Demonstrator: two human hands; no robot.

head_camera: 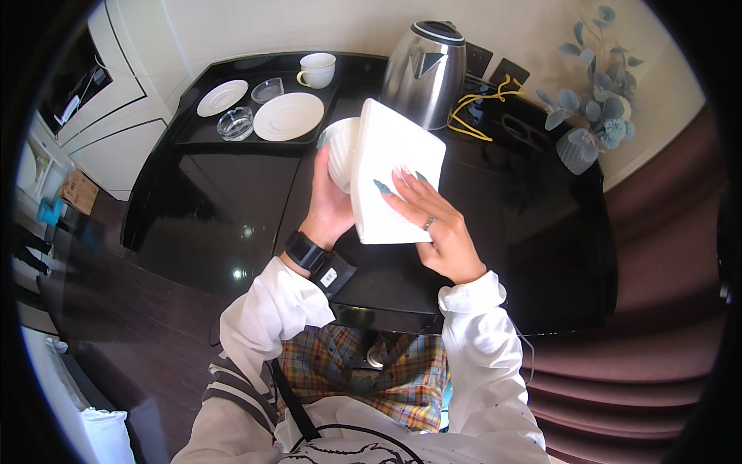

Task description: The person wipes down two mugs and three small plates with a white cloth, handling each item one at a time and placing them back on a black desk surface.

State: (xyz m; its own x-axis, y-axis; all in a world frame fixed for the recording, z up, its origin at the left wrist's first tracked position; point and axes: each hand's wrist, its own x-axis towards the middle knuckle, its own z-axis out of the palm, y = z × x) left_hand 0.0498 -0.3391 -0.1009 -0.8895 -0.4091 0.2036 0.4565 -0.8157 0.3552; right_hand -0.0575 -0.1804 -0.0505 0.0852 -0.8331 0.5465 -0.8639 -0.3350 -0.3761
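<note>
My left hand [324,206] is wrapped around a white ribbed cup [339,148], tipped on its side above the black table. Against the cup's right side is a flat, folded white cloth [400,145], which hides the cup's mouth. The fingers of my right hand [443,232] lie spread over the cloth's outer face, holding it to the cup; the thumb is out of sight. A black device [310,252] is strapped to my left wrist.
A black tray [191,132] at the back left carries a second white cup [317,71], white saucers [288,117] and glass ashtrays [235,123]. Behind my hands stands a steel kettle [426,75] beside a yellow cord [472,107]. A flower vase [577,152] is at the right.
</note>
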